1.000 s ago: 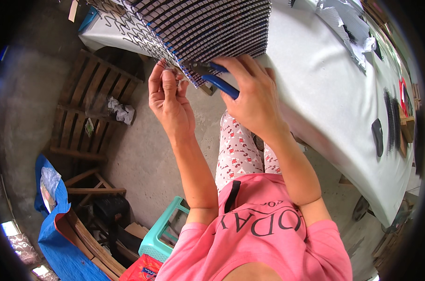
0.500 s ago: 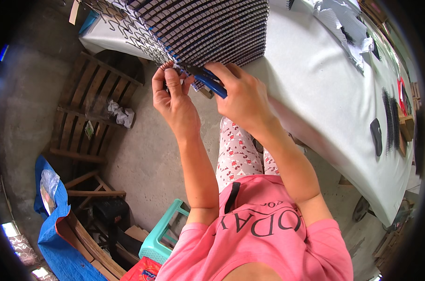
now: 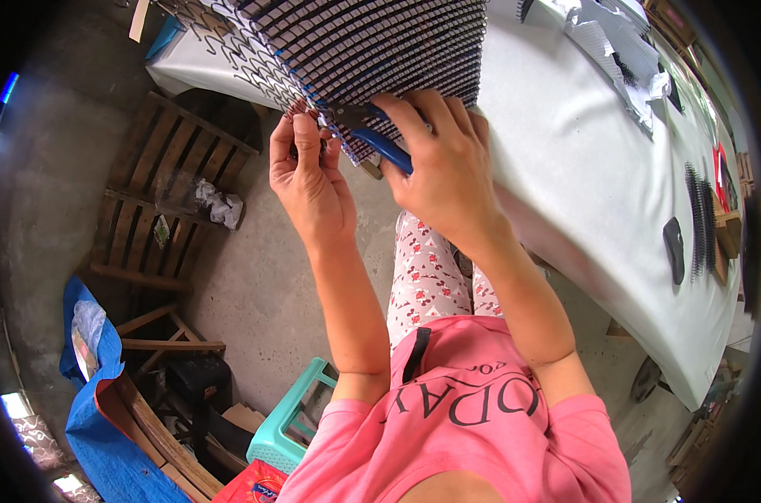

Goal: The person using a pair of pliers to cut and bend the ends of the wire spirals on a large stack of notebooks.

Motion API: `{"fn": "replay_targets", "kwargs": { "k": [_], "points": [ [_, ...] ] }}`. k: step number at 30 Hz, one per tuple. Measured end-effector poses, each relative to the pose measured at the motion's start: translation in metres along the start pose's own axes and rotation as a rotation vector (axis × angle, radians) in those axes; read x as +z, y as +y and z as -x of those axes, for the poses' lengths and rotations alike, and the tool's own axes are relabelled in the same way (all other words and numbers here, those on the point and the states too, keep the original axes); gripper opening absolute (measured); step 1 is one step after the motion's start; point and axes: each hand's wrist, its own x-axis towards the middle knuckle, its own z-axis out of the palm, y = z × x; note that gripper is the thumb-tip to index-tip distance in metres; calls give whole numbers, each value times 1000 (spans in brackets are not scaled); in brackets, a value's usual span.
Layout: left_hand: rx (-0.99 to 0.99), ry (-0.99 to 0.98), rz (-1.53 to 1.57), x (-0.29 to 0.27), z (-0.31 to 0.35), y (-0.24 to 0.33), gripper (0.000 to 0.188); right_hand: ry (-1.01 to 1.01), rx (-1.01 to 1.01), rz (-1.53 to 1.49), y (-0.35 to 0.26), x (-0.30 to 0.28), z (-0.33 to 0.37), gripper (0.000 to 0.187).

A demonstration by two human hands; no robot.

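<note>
A woven panel (image 3: 372,50) with black strips and pale gaps stands at the top of the view, its lower corner near my hands. Bent wire ends (image 3: 246,63) stick out along its left side. In my right hand (image 3: 443,163) is a pair of pliers (image 3: 385,149) with blue handles, spread apart, the dark jaws close to the corner. My left hand (image 3: 312,176) is closed beside that corner, thumb against fingers, on small reddish-brown wire pieces (image 3: 299,111). Something dark shows between its fingers, too small to make out.
A white-covered table (image 3: 582,184) runs along the right, bearing torn white packing (image 3: 615,54), black bristly strips (image 3: 699,218) and a dark flat oval piece (image 3: 673,250). On the left are a wooden pallet (image 3: 163,193), a turquoise stool (image 3: 284,419) and a blue sheet (image 3: 104,436).
The pliers' handles have opened wider and my right hand's fingers have spread up and right. The jaws have drawn slightly off the corner. My left hand has shifted a little left.
</note>
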Motion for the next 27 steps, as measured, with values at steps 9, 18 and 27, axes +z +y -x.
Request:
{"fn": "replay_targets", "kwargs": {
  "k": [9, 18, 27],
  "points": [
    [194, 61, -260, 5, 0, -5, 18, 70, -37, 31, 3, 1, 2, 49],
    [254, 43, -298, 4, -1, -7, 35, 14, 2, -79, 1, 4, -1, 48],
    [300, 30, -449, 4, -1, -3, 26, -138, 109, -124, 2, 6, 2, 32]
  ]
}}
